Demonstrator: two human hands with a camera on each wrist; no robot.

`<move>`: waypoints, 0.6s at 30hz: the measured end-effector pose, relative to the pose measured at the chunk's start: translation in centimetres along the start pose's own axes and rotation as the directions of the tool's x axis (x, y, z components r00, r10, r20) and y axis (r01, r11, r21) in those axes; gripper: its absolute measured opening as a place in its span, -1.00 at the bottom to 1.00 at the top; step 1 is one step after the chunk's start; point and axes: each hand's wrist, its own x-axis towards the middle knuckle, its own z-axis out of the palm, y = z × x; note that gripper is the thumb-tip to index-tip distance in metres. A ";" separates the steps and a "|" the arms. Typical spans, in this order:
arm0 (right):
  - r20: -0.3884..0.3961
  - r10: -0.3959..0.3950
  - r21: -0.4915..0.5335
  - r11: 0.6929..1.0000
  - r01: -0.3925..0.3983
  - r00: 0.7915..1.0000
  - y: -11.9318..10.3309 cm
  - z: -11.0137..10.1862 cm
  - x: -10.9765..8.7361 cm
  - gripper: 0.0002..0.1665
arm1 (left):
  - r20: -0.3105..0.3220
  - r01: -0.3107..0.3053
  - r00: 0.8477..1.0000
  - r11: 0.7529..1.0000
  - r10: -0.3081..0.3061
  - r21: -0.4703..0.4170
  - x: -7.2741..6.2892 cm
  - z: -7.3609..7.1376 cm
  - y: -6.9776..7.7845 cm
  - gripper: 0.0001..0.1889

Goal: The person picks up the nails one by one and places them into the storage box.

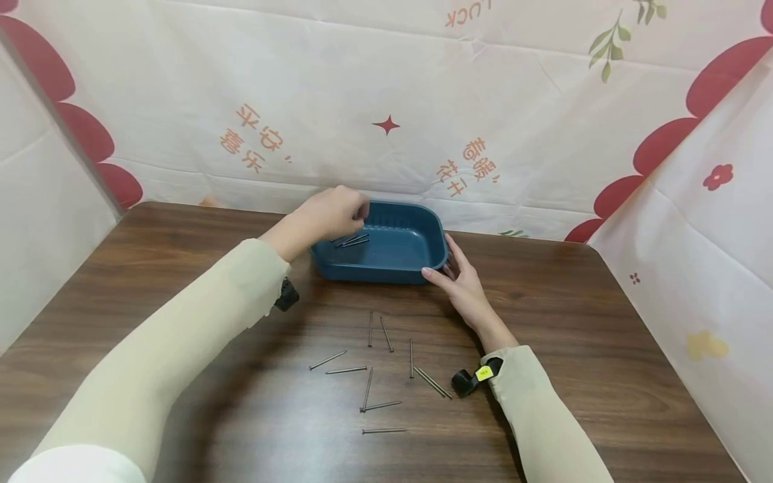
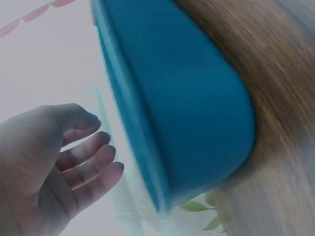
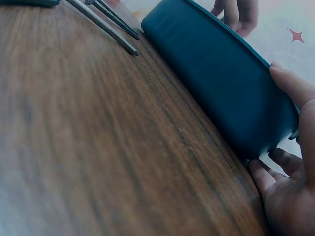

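A blue plastic tray (image 1: pixel 377 274) sits on the wooden table, with several nails (image 1: pixel 355 242) lying at its left end. Over that end is my left hand (image 1: pixel 334 216); in the left wrist view its fingers (image 2: pixel 93 169) are loosely bent beside the tray's rim, and nothing shows between them and the thumb. My right hand (image 1: pixel 468 288) grips the tray's right front corner. The right wrist view shows the thumb (image 3: pixel 290 83) on the rim and the other fingers around the corner, low by the tabletop.
Several loose nails (image 1: pixel 384 431) are scattered on the table (image 1: pixel 253 416) in front of the tray. A white printed cloth (image 1: pixel 362 80) hangs directly behind the tray and along both sides. Each wrist wears a small black camera (image 1: pixel 464 382).
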 end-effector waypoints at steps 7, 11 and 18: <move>-0.003 0.001 -0.015 1.000 -0.001 1.000 -0.1 0.0 0.0 0.02 | -0.052 -0.019 0.999 0.997 0.015 -0.074 -3.5 -1.0 0.7 -0.78; -0.002 -0.005 -0.013 1.000 0.005 1.000 0.0 0.0 0.1 0.03 | -0.056 -0.032 0.998 0.994 0.027 -0.101 -5.5 -1.1 1.0 -0.79; 0.001 -0.012 -0.007 1.000 0.012 1.000 0.1 0.1 0.1 0.03 | -0.057 -0.040 0.998 0.987 0.031 -0.159 -8.7 -0.6 1.4 -0.80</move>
